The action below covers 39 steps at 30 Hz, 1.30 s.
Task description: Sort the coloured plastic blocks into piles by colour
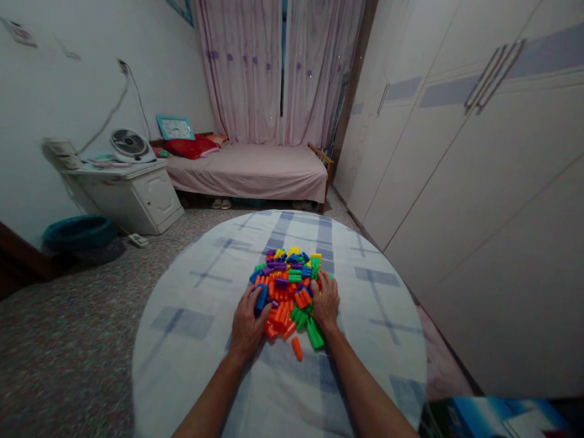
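Note:
A heap of small plastic building pieces (288,281) in orange, green, blue, purple and yellow lies in the middle of a round table (191,340) covered with a white and blue checked cloth. My left hand (247,323) rests palm down at the heap's near left edge, fingers spread, with a blue piece under the fingertips. My right hand (325,300) lies on the heap's right side, fingers spread over the pieces. One orange piece (297,348) lies apart on the cloth between my wrists, and a green piece (314,334) sits beside my right wrist.
A wardrobe wall (456,182) runs along the right, close to the table. A bed (249,167) stands at the back below pink curtains. A white cabinet (132,194) with a fan (129,145) is at left, a teal basin (78,232) on the floor.

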{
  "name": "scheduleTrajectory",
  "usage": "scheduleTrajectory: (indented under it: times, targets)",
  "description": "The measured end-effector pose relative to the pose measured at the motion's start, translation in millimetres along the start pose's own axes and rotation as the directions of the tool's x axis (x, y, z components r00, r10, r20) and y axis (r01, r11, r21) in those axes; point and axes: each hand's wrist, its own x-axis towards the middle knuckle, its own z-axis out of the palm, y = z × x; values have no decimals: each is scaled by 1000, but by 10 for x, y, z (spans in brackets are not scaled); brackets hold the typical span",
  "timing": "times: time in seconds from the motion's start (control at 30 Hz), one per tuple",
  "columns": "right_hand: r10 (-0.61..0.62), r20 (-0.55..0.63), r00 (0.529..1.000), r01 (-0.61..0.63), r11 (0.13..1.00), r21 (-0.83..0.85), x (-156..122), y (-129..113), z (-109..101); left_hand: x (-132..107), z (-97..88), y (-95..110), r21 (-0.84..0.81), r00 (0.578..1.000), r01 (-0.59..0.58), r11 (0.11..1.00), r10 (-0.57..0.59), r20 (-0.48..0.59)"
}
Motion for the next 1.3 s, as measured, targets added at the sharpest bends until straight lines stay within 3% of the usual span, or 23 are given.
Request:
scheduleTrajectory:
  times: [0.2,0.33,0.43,0.5,0.57,0.63,0.7,0.8,1.0,1.17,1.23,1.3]
  targets:
    - [17,44,999,-16,1000,-8,-125,-246,156,39,-49,-42,-122,990,84,989,-97,-102]
    - [-54,88,995,48,996,77,-118,-280,161,13,-110,-63,-101,984,118,988,-130,-125]
    - [-122,81,989,107,981,164,-190,-129,11,-134,-239,-112,15,995,82,997,-81,-52]
    - [-167,84,982,152,975,164,-325,45,-151,-287,-354,-167,120,995,-50,992,39,87]
    - [-285,167,944,265,955,133,-506,214,-322,-429,-456,-221,204,962,-197,959,149,230]
    - [-420,268,867,413,907,83,-673,312,-458,-507,-509,-252,260,935,-267,928,183,305]
    - [-499,326,803,518,855,34,-774,307,-520,-493,-494,-247,290,926,-284,914,183,329]
    - [-548,334,767,584,812,-9,-764,153,-451,-332,-368,-199,298,920,-305,905,198,338]
    - [-546,240,803,572,819,-51,-532,-150,-66,60,-114,-164,303,953,-266,915,203,224]
    - [-561,178,809,572,820,-15,-459,-145,29,136,-126,-136,303,971,-226,926,189,147]
    - [-530,110,841,531,847,16,-385,-80,12,123,-152,-129,300,976,-213,930,186,115]
    - [-426,23,904,425,904,47,-255,12,-4,117,-166,-139,285,985,-170,943,154,75]
